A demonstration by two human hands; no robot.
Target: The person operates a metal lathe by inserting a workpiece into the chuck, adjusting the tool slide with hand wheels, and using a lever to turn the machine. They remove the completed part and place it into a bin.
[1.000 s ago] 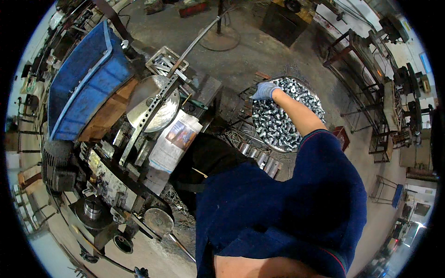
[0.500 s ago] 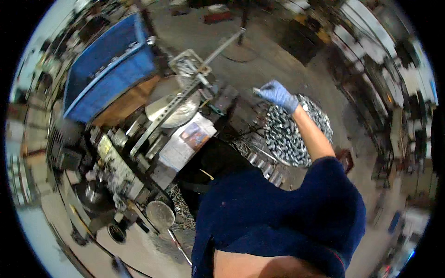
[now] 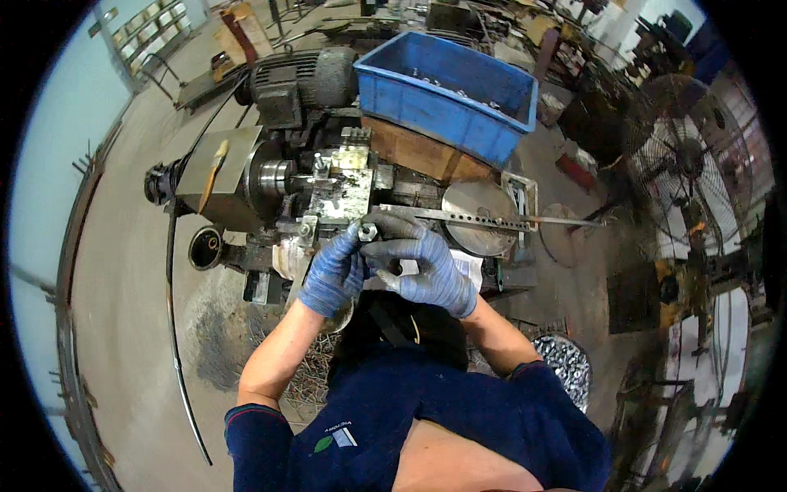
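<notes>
Both my hands, in blue-and-white knit gloves with darkened fingertips, meet in front of the machine. Between their fingertips is a small shiny metal nut (image 3: 367,233) with a dark hole facing up. My left hand (image 3: 334,272) pinches it from the left. From the right, the thumb and fingers of my right hand (image 3: 426,266) close on it; something dark shows inside that hand, too hidden to name. Just beyond the hands stands a lathe-like machine with a round metal chuck (image 3: 272,177) and an oily tool slide (image 3: 340,195). A perforated metal bar (image 3: 467,216) runs rightward beside my right hand.
A blue bin (image 3: 443,115) with metal parts inside stands on wood behind the machine. The motor (image 3: 299,86) is left of it. A round container of shiny metal parts (image 3: 564,369) lies low at right. Metal shavings (image 3: 303,373) cover the floor at left. A fan (image 3: 690,156) stands far right.
My right hand has come from above the round container of metal parts to the machine. It now meets my left hand at the nut. The view has swung left toward the machine.
</notes>
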